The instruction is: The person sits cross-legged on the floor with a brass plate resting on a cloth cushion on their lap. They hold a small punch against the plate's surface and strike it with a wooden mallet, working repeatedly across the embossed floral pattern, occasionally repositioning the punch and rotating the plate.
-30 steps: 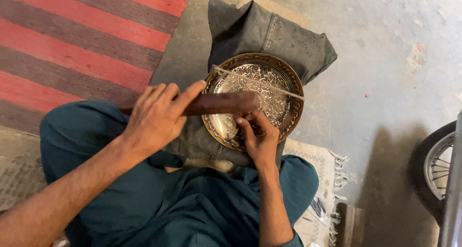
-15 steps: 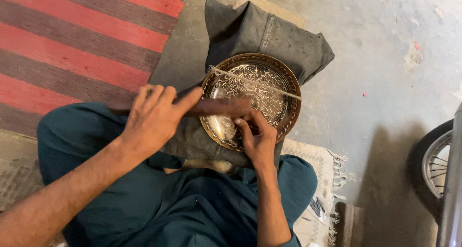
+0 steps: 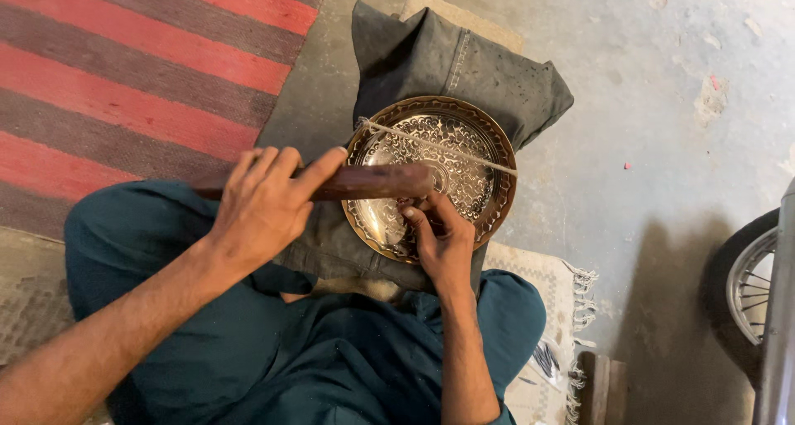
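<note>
The person is dressed in dark teal cloth from the lap down: loose trousers (image 3: 248, 350) of a soft, matte weave that bunch into deep folds over both knees and sag between them. The same teal covers the middle of the body at the bottom edge of the view. Both forearms are bare, no sleeve reaching into sight, and no watch, bracelet or ring shows on the left hand (image 3: 265, 206) or the right hand (image 3: 443, 239). The fingernails are short, and the left thumbnail catches the light.

Grey concrete floor (image 3: 662, 144), red-striped rug (image 3: 124, 77) left, spoked wheel (image 3: 749, 284) right.
</note>
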